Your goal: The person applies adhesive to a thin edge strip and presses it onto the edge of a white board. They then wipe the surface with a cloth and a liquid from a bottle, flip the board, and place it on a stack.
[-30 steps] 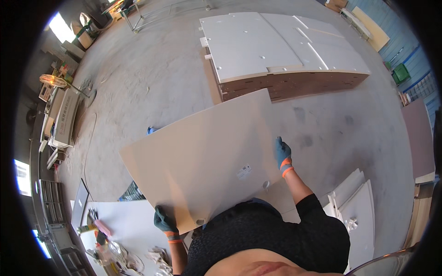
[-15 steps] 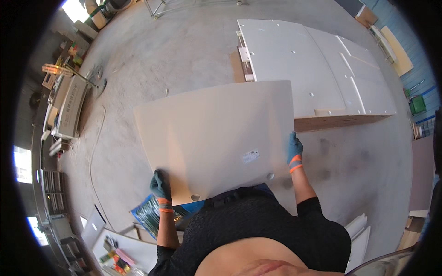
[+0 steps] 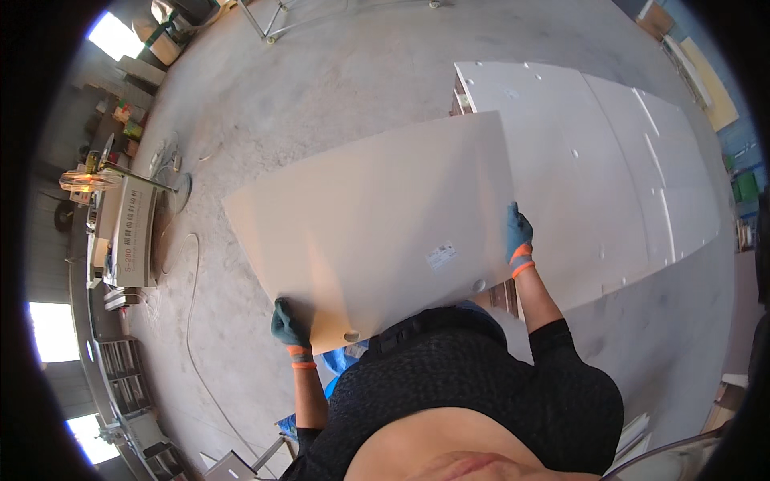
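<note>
A large flat panel (image 3: 361, 216), pale grey-beige with a small white label and two round holes along its near edge, is held up in front of my body. My left hand (image 3: 290, 325), in a dark teal glove with an orange cuff, is closed on its near left corner. On the right edge, my right hand (image 3: 519, 234) grips the panel in a matching glove. To the right lies a stack of white panels (image 3: 601, 168), partly hidden behind the held panel.
A standing fan (image 3: 180, 192) and a tall carton (image 3: 132, 232) stand at the left, with a cable (image 3: 192, 305) trailing over the concrete floor (image 3: 321, 88). A wheeled metal frame (image 3: 269, 32) is at the far side. Blue plastic wrapping (image 3: 341, 362) shows below the panel.
My body has come closer to the white stack, which now sits nearer on the right. The held panel has tilted, its right end swinging away from me. Both hands keep their hold.
</note>
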Action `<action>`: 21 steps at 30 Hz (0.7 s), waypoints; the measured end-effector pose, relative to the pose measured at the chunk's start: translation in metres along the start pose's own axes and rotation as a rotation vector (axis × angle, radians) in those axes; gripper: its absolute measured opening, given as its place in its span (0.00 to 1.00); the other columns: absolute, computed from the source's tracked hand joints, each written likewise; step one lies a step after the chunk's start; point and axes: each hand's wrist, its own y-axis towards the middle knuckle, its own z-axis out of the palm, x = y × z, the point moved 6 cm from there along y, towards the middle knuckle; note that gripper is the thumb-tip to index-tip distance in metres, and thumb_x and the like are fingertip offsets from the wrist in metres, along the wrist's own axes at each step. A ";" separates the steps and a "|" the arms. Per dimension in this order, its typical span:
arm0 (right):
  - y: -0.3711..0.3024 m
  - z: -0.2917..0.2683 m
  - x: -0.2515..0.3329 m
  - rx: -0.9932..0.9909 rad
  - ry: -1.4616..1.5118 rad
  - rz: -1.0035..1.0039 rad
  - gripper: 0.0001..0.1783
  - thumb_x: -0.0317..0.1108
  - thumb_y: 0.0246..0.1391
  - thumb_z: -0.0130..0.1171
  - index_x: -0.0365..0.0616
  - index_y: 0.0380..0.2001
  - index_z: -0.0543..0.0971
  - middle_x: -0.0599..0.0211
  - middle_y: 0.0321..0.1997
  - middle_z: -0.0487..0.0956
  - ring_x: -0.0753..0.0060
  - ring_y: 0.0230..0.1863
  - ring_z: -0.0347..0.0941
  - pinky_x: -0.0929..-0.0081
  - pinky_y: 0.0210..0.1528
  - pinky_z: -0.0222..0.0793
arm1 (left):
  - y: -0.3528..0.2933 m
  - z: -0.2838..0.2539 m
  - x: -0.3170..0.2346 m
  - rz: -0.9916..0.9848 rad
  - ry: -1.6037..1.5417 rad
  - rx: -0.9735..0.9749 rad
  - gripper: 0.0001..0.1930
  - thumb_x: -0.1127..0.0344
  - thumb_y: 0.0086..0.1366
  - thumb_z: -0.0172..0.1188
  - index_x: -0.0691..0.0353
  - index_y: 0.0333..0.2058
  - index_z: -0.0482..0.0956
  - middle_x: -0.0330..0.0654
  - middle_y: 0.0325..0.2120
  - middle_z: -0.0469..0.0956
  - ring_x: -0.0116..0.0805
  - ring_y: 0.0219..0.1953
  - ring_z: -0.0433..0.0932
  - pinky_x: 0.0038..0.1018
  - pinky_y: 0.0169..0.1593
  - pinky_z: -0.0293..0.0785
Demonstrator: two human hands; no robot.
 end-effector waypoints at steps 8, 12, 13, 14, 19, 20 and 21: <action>0.190 0.246 0.151 0.119 -0.259 -0.320 0.31 0.59 0.67 0.55 0.37 0.32 0.83 0.49 0.30 0.83 0.54 0.32 0.78 0.61 0.40 0.72 | 0.215 0.134 0.050 -0.095 -0.054 -0.096 0.29 0.47 0.77 0.55 0.70 0.25 0.77 0.29 0.20 0.69 0.25 0.26 0.63 0.30 0.30 0.64; 0.273 0.312 0.191 -0.083 -0.302 -0.345 0.29 0.55 0.66 0.58 0.38 0.26 0.81 0.51 0.24 0.81 0.55 0.28 0.78 0.58 0.34 0.70 | 0.394 0.237 0.036 -0.051 0.072 0.078 0.27 0.50 0.77 0.55 0.70 0.27 0.77 0.31 0.23 0.72 0.26 0.27 0.64 0.33 0.30 0.65; 0.295 0.319 0.187 -0.112 -0.333 -0.359 0.27 0.52 0.66 0.59 0.38 0.25 0.81 0.51 0.24 0.81 0.55 0.27 0.79 0.59 0.32 0.70 | 0.424 0.267 0.037 -0.029 0.055 0.149 0.26 0.50 0.77 0.55 0.71 0.28 0.79 0.32 0.24 0.75 0.27 0.28 0.66 0.34 0.31 0.68; 0.314 0.317 0.173 -0.135 -0.187 -0.327 0.28 0.54 0.65 0.59 0.39 0.23 0.81 0.51 0.24 0.80 0.54 0.27 0.79 0.58 0.32 0.70 | 0.443 0.306 0.022 -0.046 0.068 0.194 0.25 0.50 0.77 0.56 0.72 0.34 0.82 0.34 0.29 0.79 0.29 0.31 0.70 0.34 0.35 0.72; 0.358 0.378 0.195 -0.293 -0.093 -0.103 0.30 0.60 0.63 0.58 0.41 0.25 0.82 0.49 0.27 0.81 0.46 0.30 0.78 0.57 0.37 0.71 | 0.613 0.435 -0.012 0.082 0.100 0.299 0.28 0.48 0.76 0.57 0.71 0.56 0.81 0.45 0.49 0.85 0.36 0.46 0.81 0.34 0.55 0.78; 0.377 0.382 0.196 -0.360 -0.045 -0.108 0.30 0.60 0.63 0.59 0.42 0.25 0.82 0.50 0.27 0.82 0.48 0.30 0.79 0.57 0.37 0.72 | 0.640 0.482 -0.027 0.070 0.122 0.332 0.28 0.47 0.75 0.58 0.71 0.55 0.82 0.46 0.49 0.85 0.37 0.45 0.81 0.34 0.53 0.79; 0.397 0.389 0.201 -0.410 0.001 -0.118 0.30 0.60 0.62 0.59 0.42 0.26 0.83 0.51 0.27 0.82 0.49 0.30 0.79 0.57 0.37 0.72 | 0.669 0.525 -0.037 0.077 0.124 0.386 0.29 0.47 0.75 0.58 0.71 0.55 0.82 0.46 0.48 0.85 0.37 0.45 0.81 0.34 0.53 0.79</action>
